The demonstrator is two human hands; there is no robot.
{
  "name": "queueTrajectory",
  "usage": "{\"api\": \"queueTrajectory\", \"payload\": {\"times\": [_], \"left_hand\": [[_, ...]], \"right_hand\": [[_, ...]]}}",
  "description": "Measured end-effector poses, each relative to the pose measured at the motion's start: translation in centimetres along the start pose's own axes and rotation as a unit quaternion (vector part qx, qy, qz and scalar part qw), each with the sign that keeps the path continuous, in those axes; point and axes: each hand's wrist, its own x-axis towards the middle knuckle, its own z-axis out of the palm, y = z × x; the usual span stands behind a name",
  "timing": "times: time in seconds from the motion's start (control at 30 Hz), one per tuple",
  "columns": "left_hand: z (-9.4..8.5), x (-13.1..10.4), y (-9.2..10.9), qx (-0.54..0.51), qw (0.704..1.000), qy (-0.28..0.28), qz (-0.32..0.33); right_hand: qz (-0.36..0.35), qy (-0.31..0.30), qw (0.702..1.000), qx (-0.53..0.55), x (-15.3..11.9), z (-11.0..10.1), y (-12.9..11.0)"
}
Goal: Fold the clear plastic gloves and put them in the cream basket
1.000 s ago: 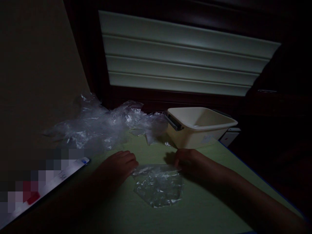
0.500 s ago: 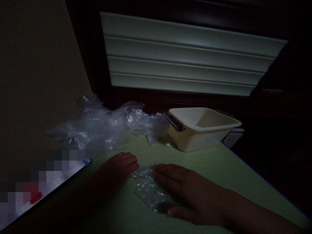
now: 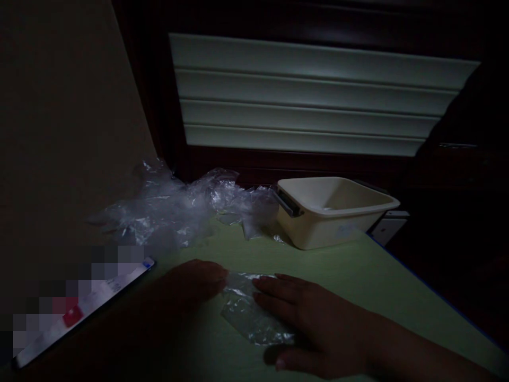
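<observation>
A clear plastic bag (image 3: 248, 315) lies crinkled on the green table in front of me. My left hand (image 3: 198, 280) is closed at its upper left corner, fingers curled and thumb side against the film. The light is too dim to show the fingertips well. Across the right part of the bag rests my right hand (image 3: 314, 315), palm down, its fingers stretched out and its thumb apart. That palm hides some of the film.
A heap of clear plastic bags (image 3: 170, 209) lies along the table's back left. Behind my hands stands a cream plastic bin (image 3: 326, 231) with dark handles. A white box (image 3: 387, 228) sits beyond the table's right edge. A lit phone or tablet (image 3: 107, 289), partly blurred out, is at left.
The whole view has shifted slightly. My right hand sits a little lower and more of the bag shows beside its fingers. The left hand stays at the bag's corner.
</observation>
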Motion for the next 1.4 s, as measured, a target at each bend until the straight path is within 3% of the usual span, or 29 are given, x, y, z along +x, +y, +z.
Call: {"api": "queueTrajectory", "payload": {"times": [0.13,0.37,0.53,0.77,1.1,1.4], "left_hand": [[0.7,-1.7,0.9,0.035,0.999,0.006,-0.003],[0.5,-0.6,2.6,0.125,0.990,0.058,0.039],[0.8,-0.2,3.2,0.106,0.994,0.029,0.013],[1.0,-0.6,3.5,0.110,0.992,0.047,0.027],[0.5,-0.1,3.8,0.151,0.982,0.099,0.051],[1.0,-0.3,3.4,0.141,0.985,0.094,0.046]], "right_hand": [[0.010,-0.003,1.000,-0.001,0.1,-0.2,0.1],[0.017,0.036,0.999,-0.022,1.3,-1.3,0.0],[0.045,0.001,0.995,-0.084,3.8,-1.7,-1.9],[0.027,-0.027,0.995,-0.093,5.5,-0.6,-3.8],[0.036,-0.044,0.996,-0.066,3.7,0.3,-2.1],[0.151,-0.014,0.987,-0.053,-3.0,-1.1,3.2]]}}
